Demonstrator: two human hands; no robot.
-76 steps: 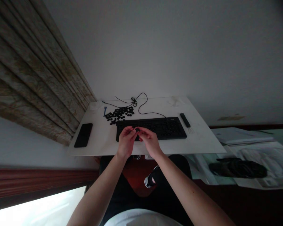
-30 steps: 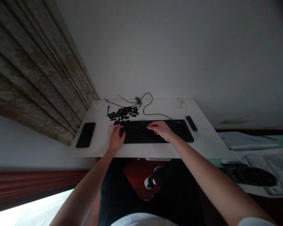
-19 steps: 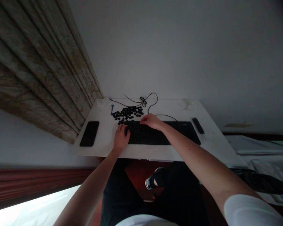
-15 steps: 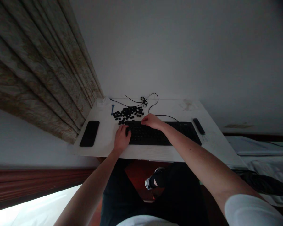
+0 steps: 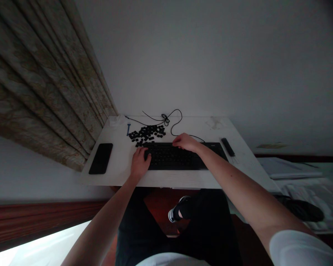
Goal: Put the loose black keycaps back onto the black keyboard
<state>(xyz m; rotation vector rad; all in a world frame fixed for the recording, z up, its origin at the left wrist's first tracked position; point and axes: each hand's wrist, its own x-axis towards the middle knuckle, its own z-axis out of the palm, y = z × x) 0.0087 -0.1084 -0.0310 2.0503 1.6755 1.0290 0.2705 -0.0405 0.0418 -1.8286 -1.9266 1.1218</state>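
A black keyboard (image 5: 169,162) lies across the white table in front of me. My left hand (image 5: 140,162) is at its left end, thumb and fingers set about that corner. Over the rear rows, near the middle of the keyboard, my right hand (image 5: 185,142) has its fingertips pinched together and pointing left. Whatever is between those fingertips, if anything, is too small to make out. Behind the left part of the keyboard lies a loose pile of black keycaps (image 5: 147,133). A small blue tool (image 5: 128,129) lies just left of the pile.
A black phone (image 5: 101,159) lies at the table's left side. The keyboard's cable (image 5: 165,119) is bundled near the wall. Right of the keyboard is a dark slim object (image 5: 228,147). A patterned curtain (image 5: 58,74) hangs along the left. The white table (image 5: 174,178) ends close to my legs.
My right hand has shifted right along the rear of the keyboard, still pinched. My left hand stays at the keyboard's left end. The whole view has turned slightly.
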